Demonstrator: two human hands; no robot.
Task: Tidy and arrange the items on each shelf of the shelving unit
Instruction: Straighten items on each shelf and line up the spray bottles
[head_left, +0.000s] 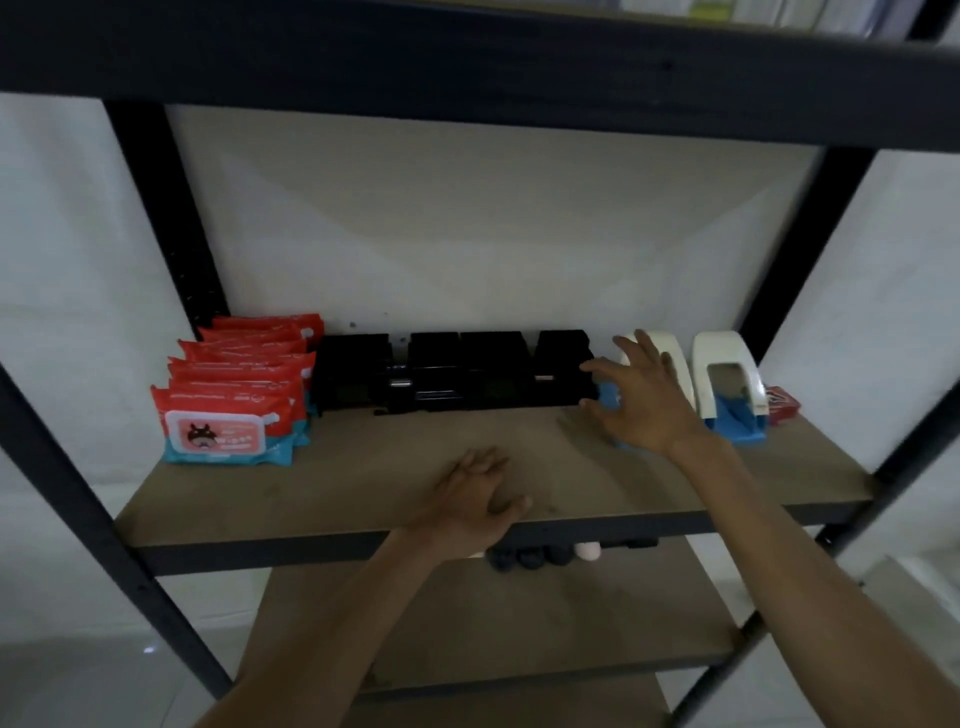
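Black metal shelving unit (156, 218), brown boards, white wall behind. Middle shelf (363, 467) holds all the items, lined up along the back edge; the front half is bare board. Lower shelf (519, 623) is visible beneath it.

Row of black boxy devices (452, 374) at back centre, side by side, touching or nearly so; details too dark to read.

Stack of red-and-teal wet wipe packs (228, 415) at the left end, standing one behind another, front pack's label facing out, just beside the black row.

Two white tape dispensers with blue bases at the right end. The right one (727, 384) is in full view. The left one (670, 358) is partly hidden by the right hand.

Right hand (644, 400): fingers spread wide, holding nothing, between the black row's right end and the left dispenser. Contact cannot be told.

Left hand (475, 499): palm down, resting on the shelf's front edge, fingers loosely bent, gripping nothing.

Small red item (782, 405) at far right, behind the right dispenser, blurred.

Dark round objects (524, 558) and a pink one (744, 552) peek out under the shelf lip.
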